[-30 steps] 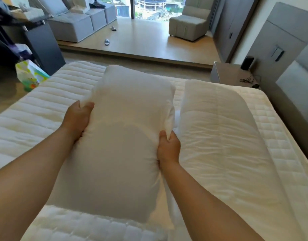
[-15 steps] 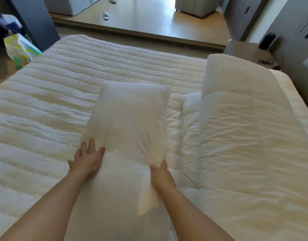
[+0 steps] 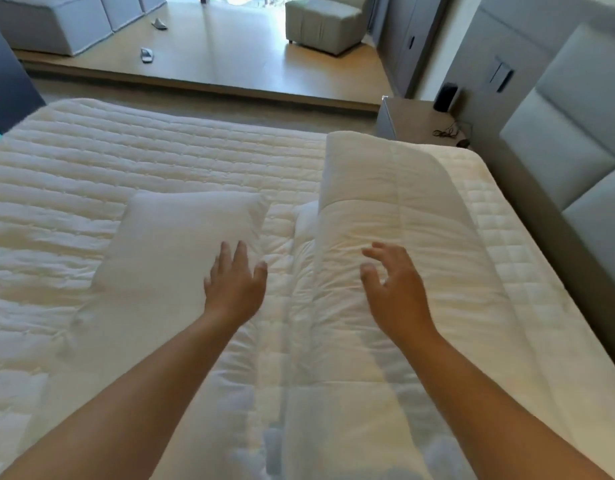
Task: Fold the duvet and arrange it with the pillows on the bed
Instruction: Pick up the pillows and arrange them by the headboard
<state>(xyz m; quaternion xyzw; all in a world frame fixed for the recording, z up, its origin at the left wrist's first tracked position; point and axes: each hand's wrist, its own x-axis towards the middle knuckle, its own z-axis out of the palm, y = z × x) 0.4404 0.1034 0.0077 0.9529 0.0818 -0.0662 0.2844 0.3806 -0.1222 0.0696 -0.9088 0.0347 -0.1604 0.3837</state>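
Observation:
A white pillow (image 3: pixel 167 251) lies flat on the quilted mattress (image 3: pixel 126 157), left of centre. To its right, a folded white duvet (image 3: pixel 396 216) runs in a long band towards the far edge of the bed. My left hand (image 3: pixel 235 282) hovers over the pillow's right edge with fingers spread and holds nothing. My right hand (image 3: pixel 392 289) is over the duvet, fingers apart and slightly curled, empty. A second white corner (image 3: pixel 304 216) peeks out between the pillow and the duvet.
A grey padded headboard (image 3: pixel 576 133) runs along the right side. A bedside table (image 3: pixel 413 123) with a black speaker (image 3: pixel 444 97) and cable stands past the bed's far right corner. Beyond lie a wooden floor, grey sofas, an armchair (image 3: pixel 323 24) and slippers (image 3: pixel 147 54).
Both hands held the pillow, lowered it onto the mattress and have let go. They have shifted right, the right hand now over the duvet.

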